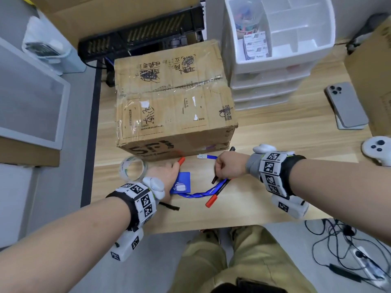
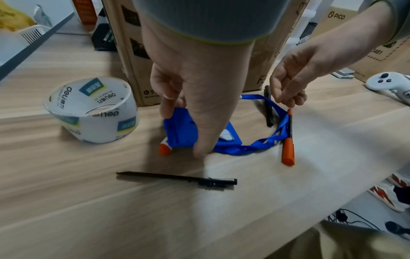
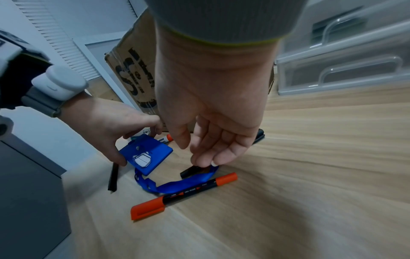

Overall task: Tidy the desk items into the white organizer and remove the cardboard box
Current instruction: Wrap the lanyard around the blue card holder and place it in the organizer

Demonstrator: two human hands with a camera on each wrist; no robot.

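- Far left on the desk I see a roll of clear tape, standing just near of the cardboard box.
- My left hand is over the blue badge holder; thumb and fingers curl round its edges and tilt the left edge up.
- An orange-capped marker pokes out from under the badge holder.
- A thin black clip strip lies flat on the near side of the badge holder.
- The blue lanyard loops right from the badge holder, draped across an orange-and-black marker.
- My right hand hangs over that loop, fingers curled down, tips touching the lanyard beside a black pen; I cannot tell if it truly pinches anything.
- The white organizer stands far right, touching the box.
- A phone and a white controller sit at the right edge.
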